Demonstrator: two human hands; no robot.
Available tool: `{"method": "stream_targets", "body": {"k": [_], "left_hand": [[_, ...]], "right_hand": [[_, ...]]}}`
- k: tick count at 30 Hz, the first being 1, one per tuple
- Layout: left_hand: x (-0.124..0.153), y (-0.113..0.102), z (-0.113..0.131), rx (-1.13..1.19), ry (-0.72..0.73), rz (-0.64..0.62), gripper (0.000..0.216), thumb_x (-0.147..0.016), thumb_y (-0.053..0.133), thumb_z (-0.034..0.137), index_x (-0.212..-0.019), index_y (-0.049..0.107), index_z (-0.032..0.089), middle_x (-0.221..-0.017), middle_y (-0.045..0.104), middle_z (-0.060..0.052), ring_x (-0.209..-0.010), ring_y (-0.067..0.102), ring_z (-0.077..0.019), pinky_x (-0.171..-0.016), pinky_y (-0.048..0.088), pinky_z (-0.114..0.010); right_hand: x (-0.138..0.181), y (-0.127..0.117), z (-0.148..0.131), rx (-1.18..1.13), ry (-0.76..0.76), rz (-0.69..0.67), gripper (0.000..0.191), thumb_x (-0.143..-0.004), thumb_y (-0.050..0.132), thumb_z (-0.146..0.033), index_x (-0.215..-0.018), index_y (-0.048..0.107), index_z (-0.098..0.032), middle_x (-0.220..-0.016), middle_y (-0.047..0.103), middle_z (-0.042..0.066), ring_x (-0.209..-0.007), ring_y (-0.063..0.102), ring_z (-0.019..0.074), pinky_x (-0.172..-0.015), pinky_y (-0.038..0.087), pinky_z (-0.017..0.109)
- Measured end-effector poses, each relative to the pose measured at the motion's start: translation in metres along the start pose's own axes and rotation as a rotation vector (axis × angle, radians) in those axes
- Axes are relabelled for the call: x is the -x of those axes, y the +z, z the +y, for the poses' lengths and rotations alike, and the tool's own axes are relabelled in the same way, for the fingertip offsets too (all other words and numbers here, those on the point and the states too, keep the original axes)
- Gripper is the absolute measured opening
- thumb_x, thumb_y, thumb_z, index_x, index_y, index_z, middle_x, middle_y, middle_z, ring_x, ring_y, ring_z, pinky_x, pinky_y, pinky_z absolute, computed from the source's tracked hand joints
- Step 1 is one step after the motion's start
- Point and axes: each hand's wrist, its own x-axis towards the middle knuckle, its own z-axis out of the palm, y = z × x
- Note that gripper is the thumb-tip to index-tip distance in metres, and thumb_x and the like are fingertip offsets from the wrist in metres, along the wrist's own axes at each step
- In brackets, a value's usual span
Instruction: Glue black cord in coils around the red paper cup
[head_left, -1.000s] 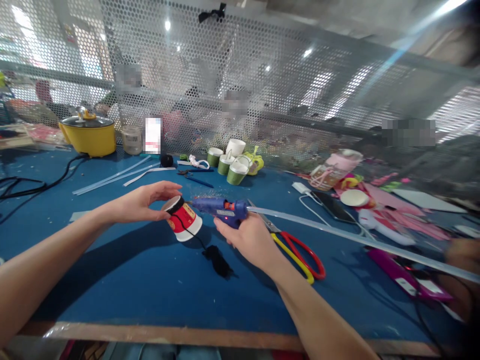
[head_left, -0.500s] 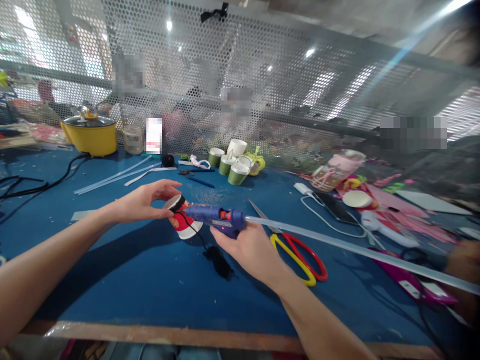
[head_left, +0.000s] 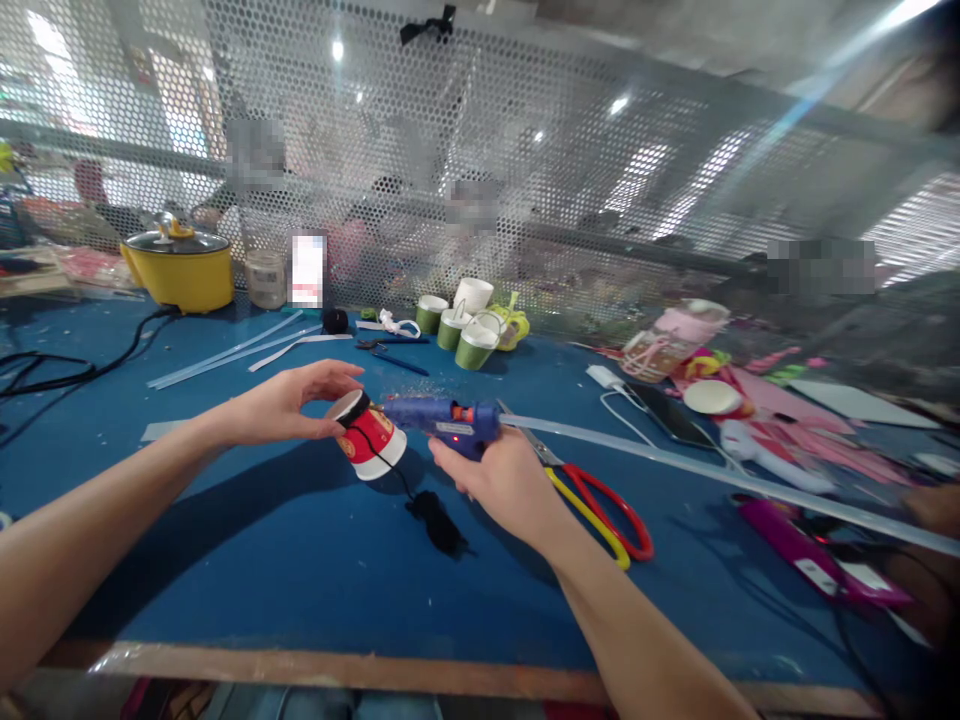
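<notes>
Nearest, bare blue worktop (head_left: 247, 570) with a worn wooden front edge. Just beyond, a black tuft (head_left: 437, 522) lying on the worktop, joined by a thin black string (head_left: 390, 468) running up across the red paper cup (head_left: 365, 439).

Left hand (head_left: 289, 402) curled over the cup, thumb and fingertips gripping its black-banded end, cup tilted on its side with the white rim resting low toward the worktop. Right hand (head_left: 501, 478) clenched round the grip of the blue glue gun (head_left: 442, 416), a long clear glue stick (head_left: 712, 478) trailing out behind to the right.

Changed over the last half second: gun drawn back a little to the right and lifted, nozzle now just beside the cup's upper end rather than pushed across its side. Cup barely shifted, left-hand grip unchanged. Judged from that: a dab of glue probably just laid near the string, nozzle pulled clear but kept close. No glue bead visible at this size.

Just right of the gun hand, scissors (head_left: 592, 505) with red and yellow handles. Farther right, a purple tool (head_left: 795, 548) and pink scraps. Farther back, green paper cups (head_left: 459, 333), clear strips, a yellow pot (head_left: 180, 268), then the perforated metal screen (head_left: 525, 150) with blurred people behind.
</notes>
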Motion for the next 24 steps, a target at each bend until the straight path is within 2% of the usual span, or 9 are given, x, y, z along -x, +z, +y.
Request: {"method": "stream_targets", "body": {"k": [9, 14, 18, 20, 22, 24], "left_hand": [[0.000, 0.001, -0.001, -0.009, 0.028, -0.002, 0.057, -0.071, 0.066, 0.023, -0.120, 0.039, 0.018, -0.122, 0.051, -0.013, -0.112, 0.052, -0.0231, -0.099, 0.039, -0.044], [0.000, 0.001, 0.000, -0.022, 0.028, 0.007, 0.057, -0.072, 0.065, 0.024, -0.121, 0.037, 0.018, -0.115, 0.055, -0.012, -0.108, 0.054, -0.0218, -0.097, 0.040, -0.043], [0.000, 0.002, 0.002, -0.045, 0.009, 0.028, 0.058, -0.070, 0.065, 0.024, -0.121, 0.037, 0.017, -0.112, 0.056, -0.012, -0.105, 0.055, -0.0212, -0.096, 0.041, -0.043], [0.000, 0.002, 0.004, -0.062, -0.003, 0.043, 0.058, -0.069, 0.065, 0.025, -0.121, 0.039, 0.017, -0.111, 0.057, -0.011, -0.104, 0.056, -0.0209, -0.096, 0.042, -0.043], [0.000, 0.003, 0.006, -0.080, -0.018, 0.053, 0.057, -0.068, 0.065, 0.024, -0.120, 0.040, 0.017, -0.108, 0.058, -0.010, -0.102, 0.057, -0.0205, -0.094, 0.043, -0.042], [0.001, 0.005, 0.009, -0.094, -0.030, 0.050, 0.055, -0.069, 0.064, 0.023, -0.118, 0.042, 0.017, -0.106, 0.059, -0.009, -0.100, 0.058, -0.0198, -0.093, 0.044, -0.040]], "right_hand": [[-0.008, 0.004, 0.005, -0.037, 0.088, -0.018, 0.022, -0.073, 0.053, -0.029, -0.054, 0.053, -0.018, -0.039, 0.051, -0.003, -0.034, 0.049, 0.0113, -0.040, 0.040, 0.023], [-0.010, 0.003, 0.004, -0.134, 0.168, -0.063, 0.017, -0.073, 0.055, -0.029, -0.061, 0.054, -0.017, -0.039, 0.048, -0.005, -0.033, 0.047, 0.0095, -0.038, 0.039, 0.021], [-0.017, 0.003, 0.015, -0.203, 0.205, 0.023, 0.017, -0.072, 0.059, -0.032, -0.072, 0.052, -0.016, -0.050, 0.058, -0.002, -0.039, 0.052, 0.0103, -0.040, 0.042, 0.021], [-0.023, 0.004, 0.024, -0.155, 0.227, 0.063, 0.020, -0.073, 0.059, -0.035, -0.078, 0.054, -0.016, -0.062, 0.064, 0.002, -0.048, 0.058, 0.0127, -0.044, 0.045, 0.022], [-0.029, 0.005, 0.033, -0.049, 0.262, 0.041, 0.021, -0.078, 0.054, -0.037, -0.078, 0.055, -0.015, -0.070, 0.067, 0.006, -0.057, 0.062, 0.0144, -0.049, 0.046, 0.022], [-0.036, 0.007, 0.041, 0.043, 0.300, -0.001, 0.025, -0.084, 0.047, -0.037, -0.075, 0.055, -0.015, -0.070, 0.068, 0.008, -0.057, 0.063, 0.0148, -0.051, 0.046, 0.023]]}}
